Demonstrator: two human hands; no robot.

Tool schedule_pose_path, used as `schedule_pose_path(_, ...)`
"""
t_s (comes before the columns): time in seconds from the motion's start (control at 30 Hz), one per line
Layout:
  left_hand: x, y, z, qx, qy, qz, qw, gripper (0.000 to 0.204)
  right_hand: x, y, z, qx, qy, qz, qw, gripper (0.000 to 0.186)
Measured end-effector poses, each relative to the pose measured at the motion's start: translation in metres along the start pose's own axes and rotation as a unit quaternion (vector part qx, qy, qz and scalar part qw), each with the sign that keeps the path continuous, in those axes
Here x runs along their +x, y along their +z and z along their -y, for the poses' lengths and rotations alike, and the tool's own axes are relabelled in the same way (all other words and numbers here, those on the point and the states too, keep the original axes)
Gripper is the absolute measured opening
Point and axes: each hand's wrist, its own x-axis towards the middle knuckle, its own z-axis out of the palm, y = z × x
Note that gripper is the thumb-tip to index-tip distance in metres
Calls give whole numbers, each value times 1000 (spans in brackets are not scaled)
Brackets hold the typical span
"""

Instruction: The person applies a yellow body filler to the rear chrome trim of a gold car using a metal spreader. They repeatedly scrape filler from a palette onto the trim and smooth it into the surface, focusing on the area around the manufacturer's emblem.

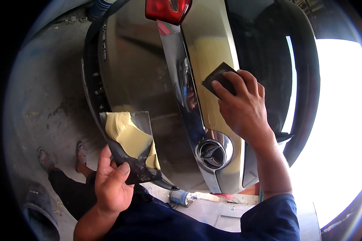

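Observation:
My left hand grips a dark flat board by its lower corner, thumb on top. Across the board's upper part lies a thick spread of pale yellow body filler, with a smaller dab near its right edge. In my right hand is a dark, square spreader, its edge laid against the car's tailgate panel. Yellow filler coats that panel, smooth above the spreader and streaked below it. My fingers cover part of the spreader.
A chrome strip and a round chrome emblem border the coated panel. A red tail light is at the top, the dark rear window to the right. A blue can lies below the bumper.

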Motion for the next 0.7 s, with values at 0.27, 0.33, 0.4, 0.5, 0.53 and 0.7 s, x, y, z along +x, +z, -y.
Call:
schedule_pose_path(0.27,3,-12,-1,8,-15,-12,1000,55,-12,6,8,-36,-20,59,997,41)
schedule_pose_path(0.33,4,-10,0,-7,-28,-9,1000,53,-22,1,11,-37,-19,75,996,40)
schedule_pose_path(0.4,4,-11,2,-7,-31,-6,999,53,-30,-3,14,-28,-15,82,996,39)
schedule_pose_path(0.5,6,-11,3,-6,-38,-6,999,52,-45,2,12,-39,-23,87,995,36)
schedule_pose_path(0.53,6,-11,3,-3,-38,-6,999,52,-50,2,12,-38,-20,87,995,36)
schedule_pose_path(0.7,5,-10,4,6,-35,2,999,52,-66,5,18,-27,-2,76,997,35)
